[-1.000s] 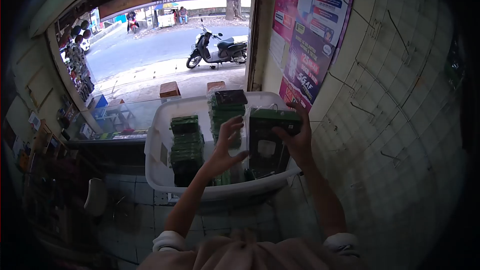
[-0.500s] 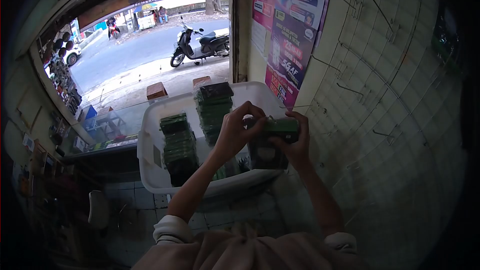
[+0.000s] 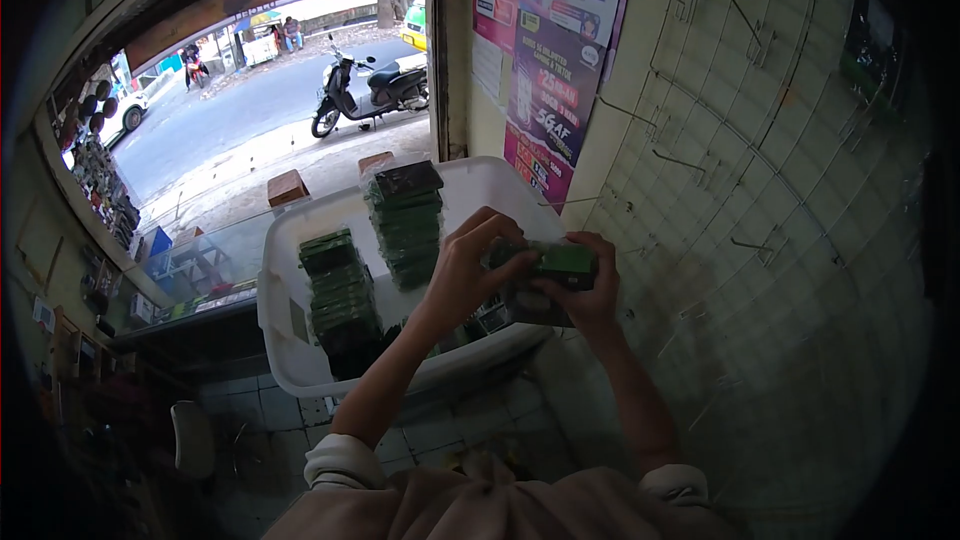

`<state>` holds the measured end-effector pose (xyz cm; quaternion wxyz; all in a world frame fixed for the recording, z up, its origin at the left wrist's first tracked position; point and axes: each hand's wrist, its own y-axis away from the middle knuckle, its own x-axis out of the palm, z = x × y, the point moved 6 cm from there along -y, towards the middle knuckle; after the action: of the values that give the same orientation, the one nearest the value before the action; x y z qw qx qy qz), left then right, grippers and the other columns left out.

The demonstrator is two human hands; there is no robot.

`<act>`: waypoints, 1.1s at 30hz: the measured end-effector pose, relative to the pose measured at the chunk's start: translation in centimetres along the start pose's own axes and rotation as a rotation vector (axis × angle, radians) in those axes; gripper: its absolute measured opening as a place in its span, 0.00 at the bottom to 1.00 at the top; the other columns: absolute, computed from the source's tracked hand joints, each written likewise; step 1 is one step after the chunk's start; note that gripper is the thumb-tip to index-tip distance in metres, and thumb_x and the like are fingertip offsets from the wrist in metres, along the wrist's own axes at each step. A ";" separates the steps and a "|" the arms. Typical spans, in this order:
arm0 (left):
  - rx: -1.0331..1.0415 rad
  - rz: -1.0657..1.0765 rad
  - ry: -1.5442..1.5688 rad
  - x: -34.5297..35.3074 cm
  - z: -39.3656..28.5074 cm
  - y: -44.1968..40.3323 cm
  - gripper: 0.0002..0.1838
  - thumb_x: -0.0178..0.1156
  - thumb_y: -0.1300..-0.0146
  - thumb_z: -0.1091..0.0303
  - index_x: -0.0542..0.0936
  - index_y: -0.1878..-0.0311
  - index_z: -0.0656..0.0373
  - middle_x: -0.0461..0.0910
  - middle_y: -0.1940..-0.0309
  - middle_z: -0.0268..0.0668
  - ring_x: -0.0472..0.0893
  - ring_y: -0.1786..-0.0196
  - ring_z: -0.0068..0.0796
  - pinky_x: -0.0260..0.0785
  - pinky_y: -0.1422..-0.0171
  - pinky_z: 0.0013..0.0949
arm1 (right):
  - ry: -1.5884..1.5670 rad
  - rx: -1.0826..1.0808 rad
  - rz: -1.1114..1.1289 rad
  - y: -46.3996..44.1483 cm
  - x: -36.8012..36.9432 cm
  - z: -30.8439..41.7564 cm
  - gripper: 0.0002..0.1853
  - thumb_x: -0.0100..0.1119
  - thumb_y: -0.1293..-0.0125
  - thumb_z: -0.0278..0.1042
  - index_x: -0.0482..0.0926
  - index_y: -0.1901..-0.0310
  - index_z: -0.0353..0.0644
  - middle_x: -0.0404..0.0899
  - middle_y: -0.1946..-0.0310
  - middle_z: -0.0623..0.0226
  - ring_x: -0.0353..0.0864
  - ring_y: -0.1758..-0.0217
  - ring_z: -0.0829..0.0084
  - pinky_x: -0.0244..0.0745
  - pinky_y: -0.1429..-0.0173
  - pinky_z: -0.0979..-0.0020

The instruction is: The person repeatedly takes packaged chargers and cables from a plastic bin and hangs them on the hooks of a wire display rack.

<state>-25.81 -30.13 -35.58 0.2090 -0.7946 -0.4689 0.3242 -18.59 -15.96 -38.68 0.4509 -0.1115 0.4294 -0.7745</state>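
Between my two hands is a small green-and-black box (image 3: 567,260) with what looks like a clear plastic wrapper about it. My left hand (image 3: 473,258) pinches at its left top edge, thumb against fingers. Wrapped around the right end is my right hand (image 3: 596,290), with the thumb on the near side. Both hands are above the right part of a white plastic tub (image 3: 280,360). Inside the tub stand a left stack of green plastic-wrapped packs (image 3: 340,295) and a taller stack of similar packs (image 3: 408,225) behind it. My forearms and hands hide some packs lower down.
A wire grid with hooks (image 3: 735,130) and posters (image 3: 550,70) cover the wall at right. A glass counter (image 3: 215,285) lies left of the tub. Beyond the opening are a parked scooter (image 3: 370,90) and people. A pale chair back (image 3: 192,438) stands at lower left.
The box has been tipped in my hands, so its dark face shows less and its green side more. The view has shifted slightly to the right.
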 end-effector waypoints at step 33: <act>0.414 0.232 0.385 11.6 -19.9 -7.8 0.08 0.58 0.49 0.73 0.73 0.66 0.64 0.75 0.70 0.32 0.73 0.63 0.17 0.65 0.56 0.22 | 0.453 -0.128 -0.205 -4.9 -19.3 17.3 0.10 0.54 0.42 0.29 0.71 0.59 0.38 0.71 0.61 0.63 0.72 0.54 0.70 0.65 0.50 0.72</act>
<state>-12.38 -16.83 -20.35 0.4131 -0.8301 -0.2507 0.2783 -0.92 -9.28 -20.28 0.2541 -0.0062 0.5539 -0.7928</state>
